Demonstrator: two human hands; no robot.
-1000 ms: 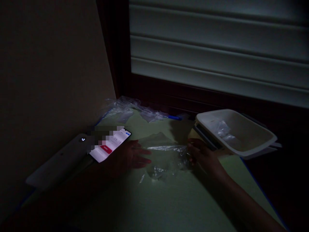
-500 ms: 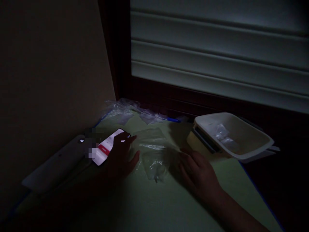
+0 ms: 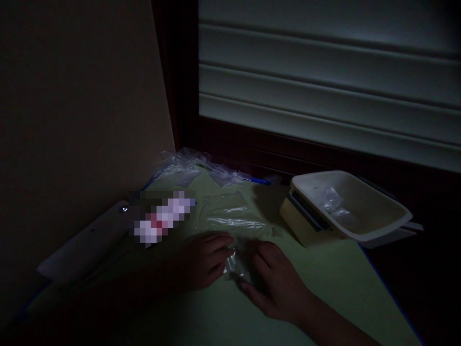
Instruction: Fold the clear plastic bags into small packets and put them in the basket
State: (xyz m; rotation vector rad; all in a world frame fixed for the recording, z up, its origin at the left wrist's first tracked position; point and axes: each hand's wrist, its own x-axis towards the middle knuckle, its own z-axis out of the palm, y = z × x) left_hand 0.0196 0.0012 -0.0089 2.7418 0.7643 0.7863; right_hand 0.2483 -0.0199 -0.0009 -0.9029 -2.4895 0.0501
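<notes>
A small crinkled clear plastic bag [image 3: 231, 263] lies between my hands on the pale green tabletop [image 3: 216, 317]. My left hand [image 3: 207, 259] is closed, its curled fingertips on the bag's left side. From the right, my right hand [image 3: 277, 278] bends its fingers over the other side of the bag, the thumb near its lower edge. Dim light hides exactly how the fingertips grip. Just beyond the hands, a larger clear plastic bag [image 3: 226, 206] is spread flat.
At the right stands a cream plastic container [image 3: 306, 230], uncovered, with clear plastic packets [image 3: 333, 202] inside. A phone [image 3: 163, 218], pixelated, and a long white device [image 3: 86, 240] lie left. Crumpled clear bags [image 3: 187, 163] and a blue pen [image 3: 260, 180] line the back edge, by a slatted panel [image 3: 306, 81].
My left hand has moved right, away from the phone, to the small bag. My right hand has come left and nearer to me, onto the same bag.
</notes>
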